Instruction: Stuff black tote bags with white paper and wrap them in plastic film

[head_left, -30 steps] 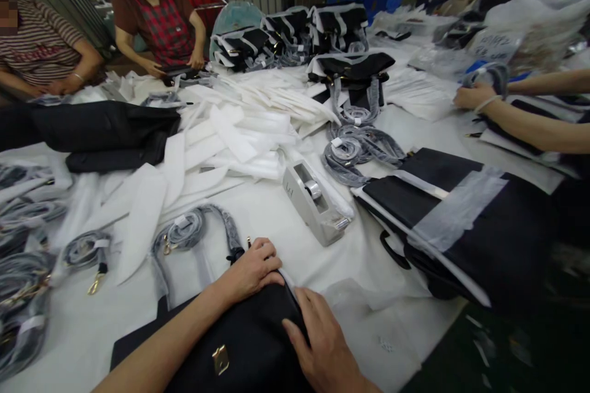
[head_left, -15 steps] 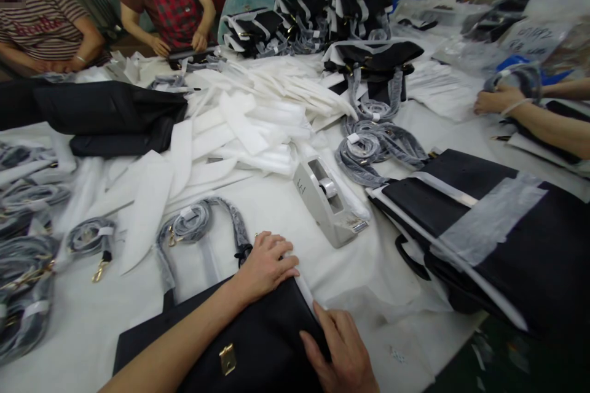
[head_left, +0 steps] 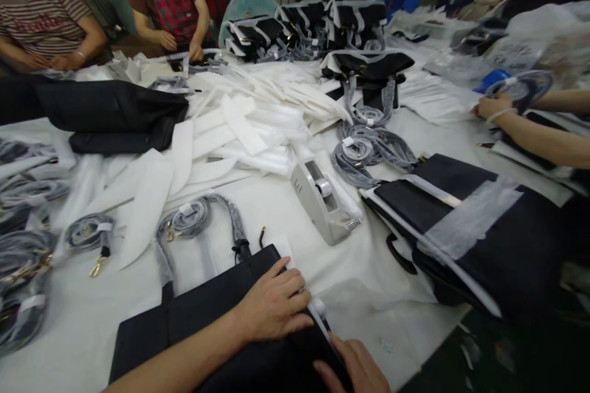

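A black bag point(head_left: 203, 325) lies at the front of the table, its wrapped handle point(head_left: 233, 221) standing out behind it. My left hand point(head_left: 276, 301) rests on the bag's right part, fingers spread over its edge. Lower down, my right hand point(head_left: 354, 365) grips the same side edge between thumb and fingers. A white strip of padding shows along that edge, between the hands. A wrapped coiled strap point(head_left: 188, 218) lies beside the handle. Beyond my hands sits a grey tape dispenser point(head_left: 322, 202).
White foam pieces point(head_left: 207, 141) cover the middle. Another black bag point(head_left: 465, 215) lies at the right, near the table edge. Black bags point(head_left: 354, 24) stand at the back. Coiled straps point(head_left: 27, 252) lie left. Two people work at the back left; another person's hands point(head_left: 500, 104) hold a coil at right.
My left hand has moved down and right along the bag's edge, uncovering its upper corner. My right hand has shifted slightly down and right. The view has shifted slightly.
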### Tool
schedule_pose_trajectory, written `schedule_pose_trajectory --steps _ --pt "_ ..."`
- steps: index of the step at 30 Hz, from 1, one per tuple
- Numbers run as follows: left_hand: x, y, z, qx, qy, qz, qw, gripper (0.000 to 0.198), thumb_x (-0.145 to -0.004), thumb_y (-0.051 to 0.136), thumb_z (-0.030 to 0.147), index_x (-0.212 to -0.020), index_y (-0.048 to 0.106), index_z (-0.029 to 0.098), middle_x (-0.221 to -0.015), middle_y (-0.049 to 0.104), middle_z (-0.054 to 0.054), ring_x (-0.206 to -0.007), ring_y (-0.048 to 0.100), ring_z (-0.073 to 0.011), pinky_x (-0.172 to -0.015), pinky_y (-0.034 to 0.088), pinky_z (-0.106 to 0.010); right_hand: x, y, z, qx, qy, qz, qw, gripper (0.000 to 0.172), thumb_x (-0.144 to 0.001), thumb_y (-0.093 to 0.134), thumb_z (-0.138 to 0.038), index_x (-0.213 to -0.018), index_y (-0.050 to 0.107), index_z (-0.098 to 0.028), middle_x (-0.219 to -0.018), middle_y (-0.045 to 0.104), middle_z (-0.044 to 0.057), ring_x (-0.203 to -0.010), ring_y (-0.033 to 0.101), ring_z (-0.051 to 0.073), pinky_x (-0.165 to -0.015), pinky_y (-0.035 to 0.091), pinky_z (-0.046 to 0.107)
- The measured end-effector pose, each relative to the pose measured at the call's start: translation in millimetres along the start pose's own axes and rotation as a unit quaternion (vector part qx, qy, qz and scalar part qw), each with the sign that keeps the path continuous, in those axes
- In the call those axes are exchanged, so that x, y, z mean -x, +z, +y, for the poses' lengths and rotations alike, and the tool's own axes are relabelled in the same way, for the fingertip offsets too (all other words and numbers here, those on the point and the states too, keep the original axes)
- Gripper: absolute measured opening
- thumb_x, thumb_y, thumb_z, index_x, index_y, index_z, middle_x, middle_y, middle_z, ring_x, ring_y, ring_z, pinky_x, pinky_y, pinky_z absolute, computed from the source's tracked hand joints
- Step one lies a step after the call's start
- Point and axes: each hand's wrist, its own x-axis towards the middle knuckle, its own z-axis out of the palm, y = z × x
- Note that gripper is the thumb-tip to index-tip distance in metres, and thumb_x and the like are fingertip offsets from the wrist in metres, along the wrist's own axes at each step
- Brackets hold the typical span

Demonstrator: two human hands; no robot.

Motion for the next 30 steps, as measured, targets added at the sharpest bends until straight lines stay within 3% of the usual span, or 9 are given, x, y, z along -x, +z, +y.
schedule_pose_trajectory --steps 5,9,11,14,18,22,26,30 --pt "-1.1 1.7 -1.5 0.0 -0.024 -0.003 1.0 0.028 -0.097 0.041 0.042 -0.091 0.059 0.022 -0.087 0.056 -0.001 -0.093 0.052 -0.0172 -0.107 0.026 -0.043 -1.1 8.1 0.0 -0.066 0.057 -0.009 0.996 0.021 -0.096 0.046 -0.029 -0.102 0.064 -0.019 -0.075 0.07 0.004 -0.065 0.066 0.016 -0.061 0.052 0.025" --pt "-1.2 0.1 -0.6 -0.009 -0.029 -0.017 0.999 0.03 -0.098 0.039 0.042 -0.09 0.06 0.022 -0.089 0.057 -0.002 -0.094 0.05 -0.0179 -0.104 0.027 -0.043 -9.5 -5.2 7.1 -0.138 0.277 -0.058 0.949 0.038 -0.099 0.035 -0.038 -0.092 0.067 -0.019 -0.06 0.064 0.0 -0.053 0.061 0.015 -0.053 0.048 0.025" --pt "-0.6 -0.8 1.9 -0.013 -0.036 -0.019 0.999 0.031 -0.098 0.038 0.042 -0.09 0.061 0.022 -0.09 0.057 -0.002 -0.094 0.05 -0.0179 -0.104 0.027 -0.043 -17.2 -15.6 6.2 -0.144 0.321 -0.031 0.936 0.039 -0.1 0.034 -0.04 -0.095 0.066 -0.018 -0.059 0.061 -0.001 -0.053 0.059 0.015 -0.053 0.046 0.024" --pt "-0.1 -1.0 5.5 0.0 -0.049 -0.012 0.999 0.033 -0.098 0.038 0.042 -0.09 0.062 0.021 -0.09 0.057 -0.003 -0.095 0.051 -0.0183 -0.104 0.027 -0.045 -33.6 -21.1 -7.9 -0.126 0.214 0.001 0.969 0.033 -0.1 0.036 -0.034 -0.099 0.064 -0.018 -0.073 0.064 0.002 -0.068 0.061 0.015 -0.066 0.048 0.026" --pt "-3.3 -2.3 4.8 0.018 -0.06 0.003 0.998 0.031 -0.099 0.038 0.037 -0.09 0.063 0.021 -0.092 0.061 -0.002 -0.096 0.054 -0.0169 -0.107 0.027 -0.044 -49.1 -1.0 -33.1 -0.085 0.007 -0.038 0.996 0.023 -0.098 0.042 -0.025 -0.093 0.063 -0.018 -0.082 0.063 0.005 -0.079 0.057 0.018 -0.072 0.046 0.03" --pt "-1.8 -12.0 12.5 0.016 -0.104 0.036 0.994 0.028 -0.1 0.034 0.026 -0.11 0.06 0.021 -0.115 0.063 -0.004 -0.114 0.053 -0.0156 -0.11 0.028 -0.041 -46.8 21.9 -34.8 -0.028 -0.052 -0.025 0.998 0.022 -0.097 0.041 -0.021 -0.09 0.062 -0.017 -0.075 0.057 0.004 -0.072 0.053 0.018 -0.067 0.045 0.03" --pt "22.2 -21.1 57.8 -0.014 -0.216 0.095 0.972 0.04 -0.098 0.037 0.027 -0.135 0.042 0.014 -0.143 0.045 -0.013 -0.136 0.035 -0.0231 -0.111 0.029 -0.046 -43.9 26.5 -23.0 -0.036 -0.099 0.005 0.994 0.019 -0.097 0.041 -0.018 -0.099 0.06 -0.017 -0.078 0.058 0.004 -0.073 0.054 0.017 -0.067 0.046 0.03" --pt "51.4 -15.2 113.3 -0.065 -0.279 0.055 0.956 0.061 -0.098 0.034 0.048 -0.147 0.025 0.014 -0.152 0.034 -0.013 -0.14 0.029 -0.0287 -0.112 0.027 -0.052 -47.7 29.1 -16.6 -0.026 -0.169 0.039 0.985 0.019 -0.098 0.042 -0.024 -0.103 0.059 -0.017 -0.084 0.06 0.006 -0.076 0.057 0.018 -0.071 0.047 0.031"
